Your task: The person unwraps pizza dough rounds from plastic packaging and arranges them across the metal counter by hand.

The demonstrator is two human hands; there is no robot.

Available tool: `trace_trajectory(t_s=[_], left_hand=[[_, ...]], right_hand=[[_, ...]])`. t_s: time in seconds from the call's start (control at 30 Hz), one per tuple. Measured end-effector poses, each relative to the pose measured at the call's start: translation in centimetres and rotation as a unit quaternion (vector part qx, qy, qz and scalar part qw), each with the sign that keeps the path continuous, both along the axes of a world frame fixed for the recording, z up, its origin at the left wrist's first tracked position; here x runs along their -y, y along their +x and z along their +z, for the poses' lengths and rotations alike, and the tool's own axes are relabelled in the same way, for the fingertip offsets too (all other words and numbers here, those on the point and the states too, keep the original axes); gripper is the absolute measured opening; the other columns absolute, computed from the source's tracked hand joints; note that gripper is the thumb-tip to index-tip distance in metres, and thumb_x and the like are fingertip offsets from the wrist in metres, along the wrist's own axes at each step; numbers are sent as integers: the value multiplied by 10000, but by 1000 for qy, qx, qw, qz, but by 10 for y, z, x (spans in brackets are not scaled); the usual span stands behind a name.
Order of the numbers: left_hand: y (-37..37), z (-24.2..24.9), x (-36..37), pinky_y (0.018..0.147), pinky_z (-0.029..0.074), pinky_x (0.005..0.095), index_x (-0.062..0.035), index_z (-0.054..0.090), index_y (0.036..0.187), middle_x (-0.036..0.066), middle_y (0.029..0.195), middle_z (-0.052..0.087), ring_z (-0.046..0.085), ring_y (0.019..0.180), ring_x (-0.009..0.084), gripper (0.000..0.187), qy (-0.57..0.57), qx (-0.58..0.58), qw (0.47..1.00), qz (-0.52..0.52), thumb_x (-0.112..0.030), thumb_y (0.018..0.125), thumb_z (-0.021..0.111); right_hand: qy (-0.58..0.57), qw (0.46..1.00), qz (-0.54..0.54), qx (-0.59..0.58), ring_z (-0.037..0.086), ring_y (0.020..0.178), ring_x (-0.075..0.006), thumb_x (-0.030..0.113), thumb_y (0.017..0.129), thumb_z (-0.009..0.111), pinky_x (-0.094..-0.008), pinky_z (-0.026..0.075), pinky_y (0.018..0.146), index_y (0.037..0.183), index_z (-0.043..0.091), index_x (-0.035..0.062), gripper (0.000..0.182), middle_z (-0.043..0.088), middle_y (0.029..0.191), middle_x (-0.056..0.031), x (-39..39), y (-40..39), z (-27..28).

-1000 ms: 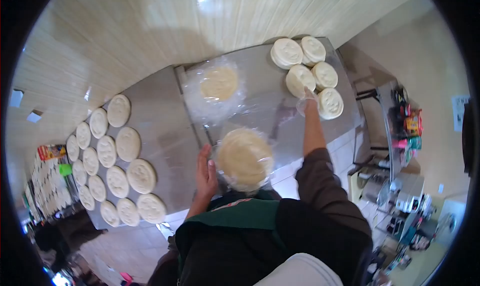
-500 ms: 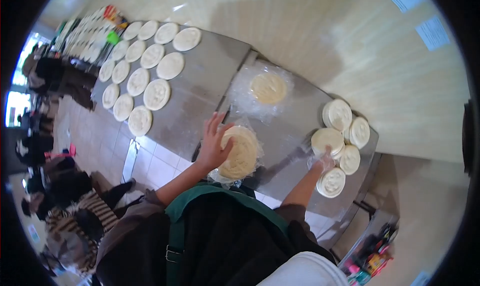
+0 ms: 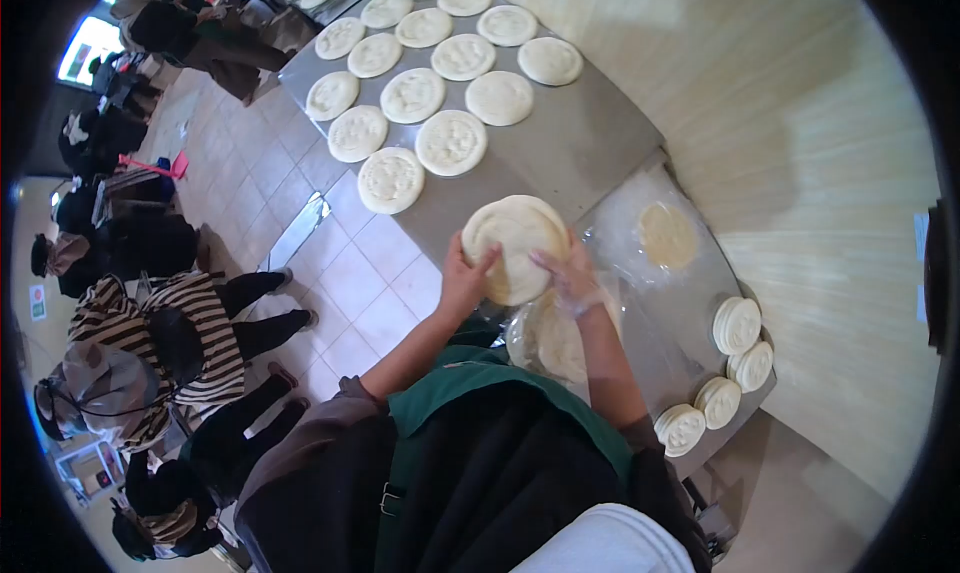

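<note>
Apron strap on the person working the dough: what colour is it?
Green, the apron strap over dark clothing; the head view shows it clearly.

Single fisheye view from my head, looking steeply down over my chest at the worktop [image 3: 590, 143], close in, floor at left.

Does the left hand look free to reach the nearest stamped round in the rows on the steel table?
Probably not right now. The left hand and the right hand both grip the flat dough round. The nearest stamped round lies close ahead with bare table between.
</note>
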State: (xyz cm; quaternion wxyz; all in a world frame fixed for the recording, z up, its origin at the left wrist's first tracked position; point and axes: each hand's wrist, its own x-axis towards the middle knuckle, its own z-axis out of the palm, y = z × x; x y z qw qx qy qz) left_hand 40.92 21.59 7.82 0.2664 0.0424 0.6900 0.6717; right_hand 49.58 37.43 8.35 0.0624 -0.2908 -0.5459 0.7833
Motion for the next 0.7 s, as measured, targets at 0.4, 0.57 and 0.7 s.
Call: trace_trajectory(t_s=[0.4, 0.57, 0.7], left_hand=[[-71, -79, 100, 847, 498, 301, -13, 415, 1152, 107, 1059, 570, 586, 957, 169, 539, -71, -13, 987, 143, -199, 805, 783], [-81, -71, 117, 855, 506, 297, -50, 417, 1153, 83, 1066, 565, 585, 974, 152, 498, 24, 18, 995, 90, -134, 809, 767], [-79, -45, 93, 853, 506, 296, -54, 416, 1152, 86, 1056, 571, 586, 970, 151, 480, 68, 33, 994, 83, -144, 822, 753]], right_hand=[[267, 952, 59, 135, 598, 1061, -259, 315, 862, 657, -346, 476, 900, 1158, 609, 26, 417, 603, 1180, -172, 62, -132, -175], [430, 887, 82, 145, 625, 1024, -295, 261, 838, 698, -368, 486, 893, 1122, 632, 35, 369, 621, 1161, -187, 66, -134, -90], [203, 968, 114, 94, 641, 961, -243, 273, 768, 791, -363, 503, 873, 1189, 570, 26, 536, 642, 1131, -157, 68, -117, -36]])
